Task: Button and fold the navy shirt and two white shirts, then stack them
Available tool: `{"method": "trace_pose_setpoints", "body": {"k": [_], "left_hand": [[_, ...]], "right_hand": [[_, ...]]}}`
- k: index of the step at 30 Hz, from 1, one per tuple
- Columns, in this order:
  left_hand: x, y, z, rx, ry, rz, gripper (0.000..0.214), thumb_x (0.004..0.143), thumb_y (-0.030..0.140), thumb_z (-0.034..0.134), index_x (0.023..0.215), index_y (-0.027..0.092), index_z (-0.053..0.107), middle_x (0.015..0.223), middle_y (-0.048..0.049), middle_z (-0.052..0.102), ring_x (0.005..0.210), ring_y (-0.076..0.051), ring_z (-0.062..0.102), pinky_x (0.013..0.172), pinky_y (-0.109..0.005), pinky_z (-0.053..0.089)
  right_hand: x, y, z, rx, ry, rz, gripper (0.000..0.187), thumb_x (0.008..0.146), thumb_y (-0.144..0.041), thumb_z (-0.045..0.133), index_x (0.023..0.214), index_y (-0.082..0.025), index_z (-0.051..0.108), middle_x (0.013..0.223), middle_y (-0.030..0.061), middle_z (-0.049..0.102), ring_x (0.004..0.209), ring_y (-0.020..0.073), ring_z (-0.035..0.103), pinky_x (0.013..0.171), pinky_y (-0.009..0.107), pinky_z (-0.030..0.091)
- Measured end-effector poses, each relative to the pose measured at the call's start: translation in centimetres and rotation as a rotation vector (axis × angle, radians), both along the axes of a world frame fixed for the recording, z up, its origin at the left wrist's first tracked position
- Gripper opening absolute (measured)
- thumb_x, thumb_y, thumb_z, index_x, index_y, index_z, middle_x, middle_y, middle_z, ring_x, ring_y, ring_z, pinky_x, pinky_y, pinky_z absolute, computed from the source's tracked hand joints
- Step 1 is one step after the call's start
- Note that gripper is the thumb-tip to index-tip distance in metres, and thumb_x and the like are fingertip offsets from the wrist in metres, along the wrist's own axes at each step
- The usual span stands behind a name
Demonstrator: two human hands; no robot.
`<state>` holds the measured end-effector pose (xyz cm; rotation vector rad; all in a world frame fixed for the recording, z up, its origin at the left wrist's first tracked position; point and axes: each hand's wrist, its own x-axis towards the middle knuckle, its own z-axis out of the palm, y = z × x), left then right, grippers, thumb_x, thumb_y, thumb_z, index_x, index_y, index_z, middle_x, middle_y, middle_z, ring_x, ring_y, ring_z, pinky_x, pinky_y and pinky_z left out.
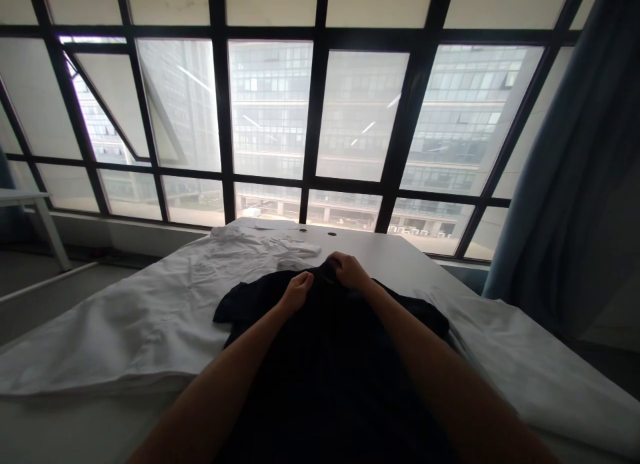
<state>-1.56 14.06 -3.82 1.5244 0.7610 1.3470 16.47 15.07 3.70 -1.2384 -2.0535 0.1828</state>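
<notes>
A dark navy short-sleeved shirt (330,357) lies spread on the white table (370,244), its collar end pointing toward the windows. My left hand (299,291) is closed on the fabric at the left of the neckline. At the right side of the collar, my right hand (349,271) pinches the cloth, a little farther forward than the left. Both forearms reach over the body of the shirt, hiding parts of it. The dark cloth shows little detail, so buttons or seams cannot be made out.
White garments (165,311) lie rumpled on the left of the table, and more white cloth (530,364) covers the right. Two dark round holes (332,234) mark the far tabletop. A blue curtain (545,184) hangs at right; another white table (25,197) stands far left.
</notes>
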Motion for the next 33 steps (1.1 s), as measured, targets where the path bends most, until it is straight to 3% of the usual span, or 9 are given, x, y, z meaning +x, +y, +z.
{"method": "trace_pose_setpoints", "body": {"k": [3, 6, 11, 17, 21, 23, 26, 29, 33], "left_hand": [[-0.4, 0.4, -0.2, -0.071, -0.040, 0.005, 0.049, 0.074, 0.062, 0.063, 0.070, 0.015, 0.056, 0.063, 0.0026, 0.051, 0.057, -0.010, 0.043, 0.055, -0.023, 0.037], [-0.6, 0.7, -0.5, -0.123, -0.086, 0.021, 0.046, 0.073, 0.060, 0.065, 0.070, 0.014, 0.057, 0.063, 0.0013, 0.054, 0.058, -0.011, 0.047, 0.056, -0.024, 0.039], [-0.6, 0.9, -0.9, -0.173, -0.106, 0.004, 0.045, 0.070, 0.058, 0.068, 0.069, 0.014, 0.059, 0.060, 0.0019, 0.055, 0.054, -0.010, 0.047, 0.054, -0.023, 0.038], [-0.7, 1.2, -1.0, -0.195, -0.121, 0.071, 0.035, 0.068, 0.045, 0.076, 0.076, 0.012, 0.066, 0.065, -0.0002, 0.063, 0.058, -0.012, 0.055, 0.058, -0.023, 0.042], [-0.6, 1.2, -0.9, -0.210, 0.041, 0.159, 0.022, 0.078, 0.035, 0.068, 0.076, 0.013, 0.066, 0.067, -0.0021, 0.064, 0.063, -0.015, 0.058, 0.061, -0.026, 0.045], [-0.5, 0.7, -0.5, -0.071, 0.186, 0.304, 0.017, 0.084, 0.029, 0.062, 0.076, 0.014, 0.065, 0.072, -0.0041, 0.065, 0.070, -0.017, 0.059, 0.068, -0.029, 0.047], [-0.4, -0.6, 0.4, 0.327, 0.376, 0.517, 0.015, 0.089, 0.030, 0.059, 0.086, 0.018, 0.066, 0.092, -0.0073, 0.066, 0.092, -0.022, 0.059, 0.086, -0.036, 0.046], [-0.1, -1.8, 1.2, 0.578, 0.556, 0.463, 0.019, 0.082, 0.034, 0.070, 0.095, 0.021, 0.067, 0.101, -0.0070, 0.065, 0.102, -0.024, 0.057, 0.093, -0.037, 0.044], [-0.1, -2.0, 1.6, 0.565, 0.631, 0.445, 0.007, 0.088, 0.021, 0.061, 0.089, 0.021, 0.068, 0.094, -0.0066, 0.066, 0.093, -0.022, 0.060, 0.087, -0.034, 0.047]], "right_hand": [[0.9, 0.6, 0.5, -0.055, 0.002, 0.064, 0.019, 0.084, -0.016, 0.055, 0.090, -0.019, 0.073, 0.084, 0.0036, 0.072, 0.078, 0.0180, 0.062, 0.075, 0.027, 0.045], [1.6, 0.9, 1.1, -0.202, -0.007, 0.096, 0.013, 0.081, -0.022, 0.061, 0.077, -0.017, 0.072, 0.070, 0.0009, 0.069, 0.066, 0.0148, 0.058, 0.065, 0.025, 0.043], [1.8, 0.7, 1.5, -0.477, 0.074, 0.128, 0.026, 0.082, -0.035, 0.062, 0.068, -0.015, 0.068, 0.056, -0.0020, 0.060, 0.051, 0.0100, 0.048, 0.051, 0.022, 0.037], [1.6, 0.3, 0.6, -0.639, 0.451, 0.144, 0.025, 0.077, -0.031, 0.070, 0.098, -0.017, 0.069, 0.071, 0.0001, 0.067, 0.060, 0.0121, 0.059, 0.059, 0.023, 0.047], [1.1, 0.5, -0.2, -0.698, 0.541, 0.113, 0.023, 0.085, -0.028, 0.059, 0.104, -0.016, 0.067, 0.069, -0.0002, 0.066, 0.059, 0.0122, 0.060, 0.058, 0.023, 0.049], [0.7, 0.7, -0.6, -0.665, 0.550, 0.082, 0.022, 0.087, -0.026, 0.055, 0.102, -0.015, 0.067, 0.067, -0.0007, 0.065, 0.058, 0.0116, 0.059, 0.057, 0.022, 0.048], [0.1, 1.0, -0.9, -0.566, 0.497, 0.011, 0.019, 0.085, -0.024, 0.057, 0.098, -0.015, 0.066, 0.065, -0.0016, 0.064, 0.057, 0.0115, 0.058, 0.056, 0.022, 0.047], [-0.1, 0.9, -0.8, -0.464, 0.491, 0.001, 0.021, 0.083, -0.026, 0.060, 0.100, -0.015, 0.066, 0.068, -0.0004, 0.066, 0.060, 0.0128, 0.060, 0.058, 0.024, 0.049], [-0.1, -0.2, -1.3, -0.310, 0.411, -0.009, 0.026, 0.081, -0.031, 0.063, 0.102, -0.016, 0.064, 0.080, 0.0034, 0.071, 0.071, 0.0160, 0.065, 0.069, 0.028, 0.052]]}}
